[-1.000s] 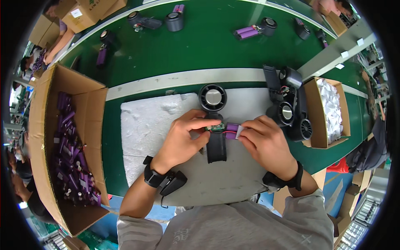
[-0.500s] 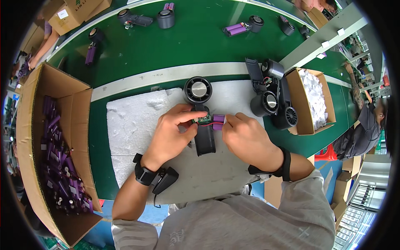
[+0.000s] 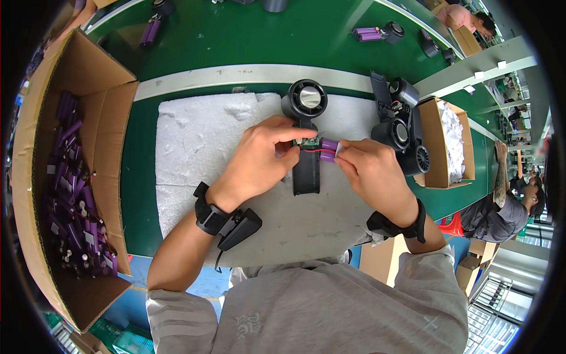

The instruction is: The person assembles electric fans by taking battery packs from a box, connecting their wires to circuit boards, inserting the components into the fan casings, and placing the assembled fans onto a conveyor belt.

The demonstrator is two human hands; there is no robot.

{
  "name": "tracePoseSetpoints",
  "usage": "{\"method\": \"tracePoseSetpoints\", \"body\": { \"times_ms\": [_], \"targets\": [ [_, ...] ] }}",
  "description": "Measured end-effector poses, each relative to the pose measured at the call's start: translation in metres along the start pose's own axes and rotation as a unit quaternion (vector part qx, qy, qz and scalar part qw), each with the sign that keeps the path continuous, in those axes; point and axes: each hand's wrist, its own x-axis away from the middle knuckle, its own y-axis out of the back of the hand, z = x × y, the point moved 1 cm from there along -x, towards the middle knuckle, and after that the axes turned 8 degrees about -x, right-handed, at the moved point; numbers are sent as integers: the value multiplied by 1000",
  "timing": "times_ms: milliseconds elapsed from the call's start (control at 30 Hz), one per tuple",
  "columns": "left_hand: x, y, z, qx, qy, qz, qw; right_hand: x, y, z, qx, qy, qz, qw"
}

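A black handheld fan with an opened handle (image 3: 306,177) lies on the white foam sheet, its round fan head (image 3: 308,99) pointing away from me. At the top of the handle sits a small green circuit board (image 3: 309,142). My left hand (image 3: 256,162) has closed its thumb and index finger around that board. Red and black wires run from the board to a purple battery pack (image 3: 328,150), right of the handle. My right hand (image 3: 377,168) pinches the pack's right end, where a bit of white shows at the fingertips.
Left stands a cardboard box (image 3: 127,171) of purple battery packs. More black fan units (image 3: 398,134) cluster at right, beside a carton of white paper pieces (image 3: 453,141). Beyond a pale rail (image 3: 218,78), other fan parts lie on the green belt (image 3: 265,44). Other people sit nearby.
The whole view has shifted, so the bench sits higher in it. My right hand's fingers have stretched out more along the battery pack's end. My left hand stays at the board.
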Motion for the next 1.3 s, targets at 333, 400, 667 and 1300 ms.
{"method": "tracePoseSetpoints", "body": {
  "times_ms": [333, 400, 667, 1300],
  "targets": [
    [-5, -5, 3, 30, -22, -46, 998, 0, -7, 4, 33, 0, -34, 999],
    [-5, -4, 2, 34, -17, -45, 998, -1, -10, 5, 88, 7, -15, 996],
    [-4, -5, 3, 26, 2, -50, 998, -3, 1, -6, 16, -30, 39, 999],
    [-3, -4, 5, 11, -6, -32, 999, -5, 2, 4, -6, -2, 51, 999]
  ]
}}
